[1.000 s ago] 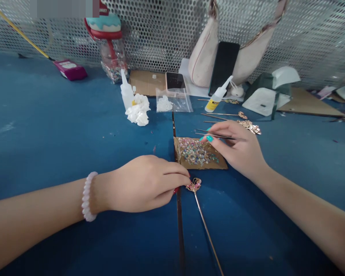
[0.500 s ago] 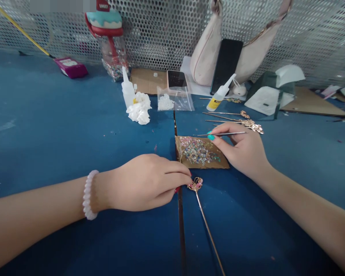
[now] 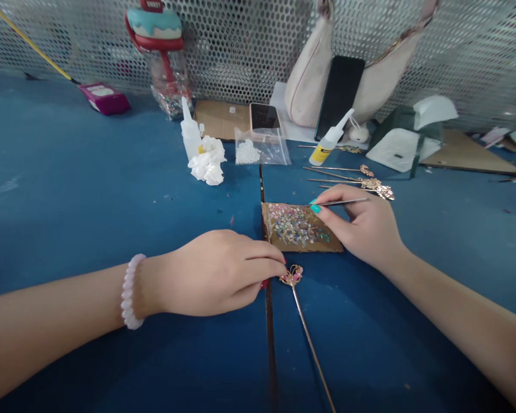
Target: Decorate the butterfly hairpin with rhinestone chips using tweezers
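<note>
My left hand (image 3: 217,272) rests on the blue table, fingers pressed together against the ornate gold head of a long hairpin (image 3: 293,276), whose stem runs toward me. My right hand (image 3: 361,226) pinches thin metal tweezers (image 3: 341,201) lying nearly flat, tips at the far edge of a brown cardboard piece (image 3: 333,246) strewn with small coloured sequins (image 3: 294,225).
Several more gold hairpins (image 3: 370,183) lie behind my right hand. Two glue bottles (image 3: 190,135) (image 3: 329,140), crumpled tissue (image 3: 207,162), a plastic bag of white bits (image 3: 260,150), a phone (image 3: 263,116), a handbag (image 3: 309,74) and a perforated metal wall (image 3: 241,46) stand at the back.
My right hand has shifted slightly, bringing the tweezers lower and closer to the sequin card. My left hand stays on the hairpin head.
</note>
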Tool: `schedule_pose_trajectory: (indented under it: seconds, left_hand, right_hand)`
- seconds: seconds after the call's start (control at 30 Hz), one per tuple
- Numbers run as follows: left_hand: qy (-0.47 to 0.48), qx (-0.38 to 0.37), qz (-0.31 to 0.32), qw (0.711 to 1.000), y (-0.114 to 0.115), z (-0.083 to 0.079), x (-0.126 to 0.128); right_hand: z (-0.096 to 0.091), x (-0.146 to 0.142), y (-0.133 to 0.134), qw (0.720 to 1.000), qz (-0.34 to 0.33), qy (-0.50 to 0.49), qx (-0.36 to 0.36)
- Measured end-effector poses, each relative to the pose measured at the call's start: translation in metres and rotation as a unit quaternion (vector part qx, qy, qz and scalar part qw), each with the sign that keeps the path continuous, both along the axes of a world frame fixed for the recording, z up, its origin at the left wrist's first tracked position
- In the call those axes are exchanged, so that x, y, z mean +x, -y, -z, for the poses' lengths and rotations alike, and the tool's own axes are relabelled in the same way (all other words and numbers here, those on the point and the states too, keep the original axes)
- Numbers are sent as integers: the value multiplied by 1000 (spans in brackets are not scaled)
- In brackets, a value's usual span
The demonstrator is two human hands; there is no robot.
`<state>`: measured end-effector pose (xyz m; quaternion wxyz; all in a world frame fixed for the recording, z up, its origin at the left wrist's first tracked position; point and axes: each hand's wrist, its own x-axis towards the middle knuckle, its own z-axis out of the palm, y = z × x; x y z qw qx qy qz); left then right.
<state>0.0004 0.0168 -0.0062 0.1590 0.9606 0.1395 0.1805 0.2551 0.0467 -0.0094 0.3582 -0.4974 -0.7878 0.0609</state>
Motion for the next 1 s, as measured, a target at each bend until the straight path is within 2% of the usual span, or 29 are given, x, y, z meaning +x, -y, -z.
schedule_pose_trajectory:
  seconds: [0.57,1.0]
  left_hand:
    - [-4,-2,2,1000,0,1,-1]
    - [-3,-1,-1,1000,0,1,0]
  right_hand:
    - [2,-1,-2,999,-33,16,24]
    - [2,0,0,999,-29,19,37]
